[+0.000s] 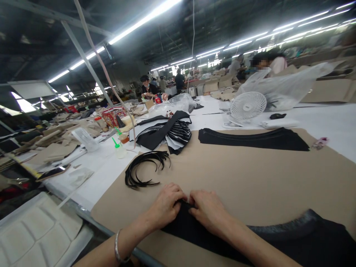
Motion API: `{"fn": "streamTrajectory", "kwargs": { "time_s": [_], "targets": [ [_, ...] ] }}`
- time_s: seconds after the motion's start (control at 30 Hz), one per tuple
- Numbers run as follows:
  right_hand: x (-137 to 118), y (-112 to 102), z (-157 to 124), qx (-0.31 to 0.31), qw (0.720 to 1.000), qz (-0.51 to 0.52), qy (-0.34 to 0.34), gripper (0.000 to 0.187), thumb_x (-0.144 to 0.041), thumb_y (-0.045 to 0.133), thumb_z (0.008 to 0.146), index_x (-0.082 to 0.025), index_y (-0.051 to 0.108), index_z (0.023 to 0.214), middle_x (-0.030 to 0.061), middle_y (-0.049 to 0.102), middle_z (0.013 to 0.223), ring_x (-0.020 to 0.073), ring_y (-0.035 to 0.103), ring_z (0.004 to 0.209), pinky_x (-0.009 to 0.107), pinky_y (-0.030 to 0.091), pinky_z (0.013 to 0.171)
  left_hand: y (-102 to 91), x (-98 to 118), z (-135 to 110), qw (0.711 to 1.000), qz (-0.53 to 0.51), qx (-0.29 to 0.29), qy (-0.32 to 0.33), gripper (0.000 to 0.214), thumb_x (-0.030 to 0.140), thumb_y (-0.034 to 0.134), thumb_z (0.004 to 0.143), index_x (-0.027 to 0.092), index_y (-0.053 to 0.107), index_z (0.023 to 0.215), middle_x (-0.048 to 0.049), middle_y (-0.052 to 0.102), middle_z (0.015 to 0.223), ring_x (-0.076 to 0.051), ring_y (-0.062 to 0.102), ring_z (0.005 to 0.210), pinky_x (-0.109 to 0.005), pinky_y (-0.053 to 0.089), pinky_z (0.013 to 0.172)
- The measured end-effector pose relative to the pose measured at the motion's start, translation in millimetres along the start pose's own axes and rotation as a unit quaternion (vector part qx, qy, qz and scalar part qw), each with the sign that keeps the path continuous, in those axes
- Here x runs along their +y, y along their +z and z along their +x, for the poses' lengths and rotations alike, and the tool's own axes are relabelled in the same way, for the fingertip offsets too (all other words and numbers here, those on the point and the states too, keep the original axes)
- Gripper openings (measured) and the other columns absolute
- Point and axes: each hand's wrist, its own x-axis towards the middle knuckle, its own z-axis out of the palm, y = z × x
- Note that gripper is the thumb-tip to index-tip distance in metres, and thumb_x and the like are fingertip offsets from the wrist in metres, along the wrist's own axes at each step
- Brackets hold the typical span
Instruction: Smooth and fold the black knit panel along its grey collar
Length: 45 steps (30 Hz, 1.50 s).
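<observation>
A long black fabric piece [191, 226] lies along the near edge of the table, its right part carrying a shiny curved band. My left hand [168, 204], with a bracelet at the wrist, pinches the upper left edge of this piece. Close beside it, my right hand [207, 209] grips the same edge with bent fingers. Only a small gap separates the two hands. Just beyond them, a bundle of thin black strips [136, 170] curls on the tan sheet [236, 178]. Farther off lies a stack of curved black pieces [250, 140].
Fanned black and white pieces [167, 131] are heaped beyond the strips. A white fan [247, 106] stands at the back beside a clear plastic bag [289, 85]. Green-tipped bottles [119, 150] and a phone [54, 172] are at left. A quilted pale chair [33, 230] stands by the table edge.
</observation>
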Motion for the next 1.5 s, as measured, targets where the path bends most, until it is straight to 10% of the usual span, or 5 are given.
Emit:
{"fn": "streamTrajectory", "kwargs": {
  "time_s": [0.6, 1.13, 1.5],
  "targets": [
    [16, 30, -24, 0.06, 0.988, -0.05, -0.136, 0.021, -0.002, 0.042, 0.089, -0.017, 0.057, 0.095, 0.0078, 0.056, 0.097, 0.023, 0.051, 0.089, 0.038, 0.043, 0.082, 8.1, -10, -21, 0.995, 0.062, -0.028, 0.069, 0.034, 0.015, 0.034, 0.098, 0.022, 0.061, 0.119, -0.0051, 0.061, 0.101, -0.018, 0.053, 0.093, -0.03, 0.044, 0.083],
    [31, 15, -33, 0.034, 0.994, 0.032, -0.099, 0.01, -0.011, 0.053, 0.087, -0.02, 0.055, 0.09, 0.0026, 0.059, 0.093, 0.0212, 0.053, 0.089, 0.038, 0.036, 0.083, 2.4, -1, -32, 0.995, 0.066, -0.052, 0.045, 0.051, 0.008, 0.041, 0.089, 0.036, 0.054, 0.129, -0.0052, 0.053, 0.116, -0.021, 0.048, 0.106, -0.04, 0.04, 0.095],
    [45, 5, -46, 0.051, 0.992, 0.036, -0.108, 0.009, -0.012, 0.058, 0.084, -0.021, 0.057, 0.086, -0.0001, 0.059, 0.09, 0.0193, 0.052, 0.085, 0.035, 0.031, 0.078, 10.4, 10, -25, 0.998, -0.008, -0.023, 0.053, 0.032, 0.008, 0.037, 0.094, 0.021, 0.061, 0.111, -0.0061, 0.061, 0.108, -0.018, 0.052, 0.102, -0.036, 0.042, 0.094]
  ]
}}
